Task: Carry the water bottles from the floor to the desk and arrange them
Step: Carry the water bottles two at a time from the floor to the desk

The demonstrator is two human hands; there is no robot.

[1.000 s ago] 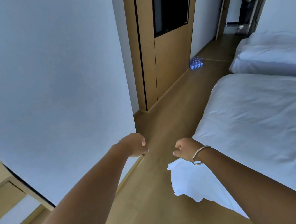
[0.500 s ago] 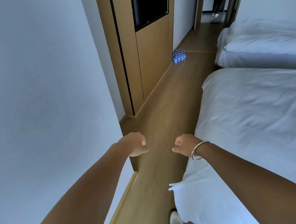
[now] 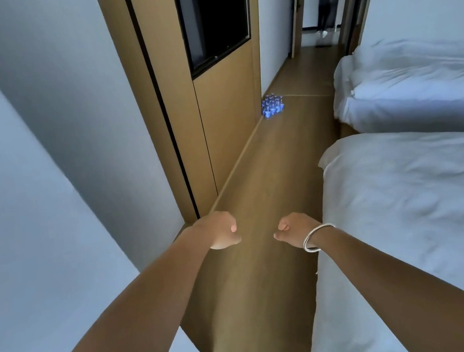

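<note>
While out over the wooden floor (image 3: 259,190), left grip (image 3: 219,230) and right grip (image 3: 292,231) curled together, clamped on nothing. Water bottles (image 3: 272,106) clustered on floor at twelve o'clock, against wooden cabinet (image 3: 224,103). Near bed (image 3: 412,211) at three o'clock.

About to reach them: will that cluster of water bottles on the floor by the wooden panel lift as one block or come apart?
The water bottles stand tightly clustered, perhaps shrink-wrapped, though too far to tell. If full, the block is likely heavy. Loose, the narrow upright bottles would probably tip and roll on the smooth wooden floor.
</note>
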